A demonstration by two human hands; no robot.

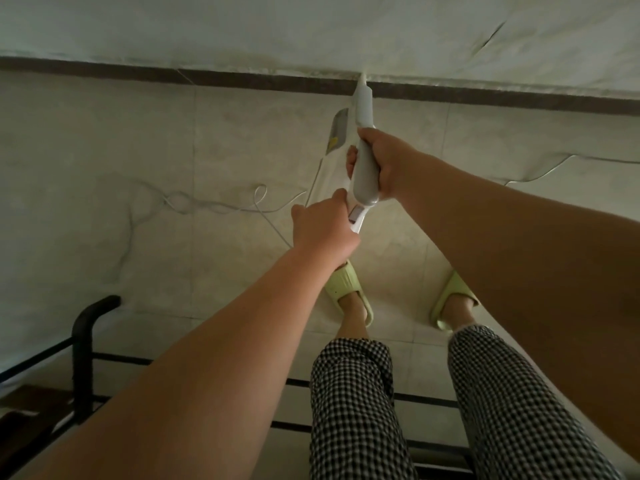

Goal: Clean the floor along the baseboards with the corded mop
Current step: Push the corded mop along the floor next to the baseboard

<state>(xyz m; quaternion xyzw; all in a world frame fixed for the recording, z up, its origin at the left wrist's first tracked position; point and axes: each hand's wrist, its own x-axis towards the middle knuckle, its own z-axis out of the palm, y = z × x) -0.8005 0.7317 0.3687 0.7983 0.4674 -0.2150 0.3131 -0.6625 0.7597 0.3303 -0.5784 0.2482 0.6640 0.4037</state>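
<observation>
Mop location: we hold the corded mop (363,168) mid-frame, its body running up toward 12 o'clock where it meets the dark baseboard (242,77); the mop head is hidden behind the body, so we cannot tell how it sits on the floor.
Grip, right: our right hand (384,164) is clenched round the grey handle.
Grip, left: our left hand (322,226) grasps the white lower end of the handle, just at 7 o'clock of the right.
Handling: we judge it rigid plastic, moderately heavy and top-loaded; two hands on the handle suit it.
Axis: long axis runs from 6 to 12 o'clock, leaning slightly, far end pointing at the baseboard.
Cord: the white cord (214,204) trails loose over the tiled floor (104,140) toward 9 o'clock; we think it could snag the slippers (349,292).
</observation>
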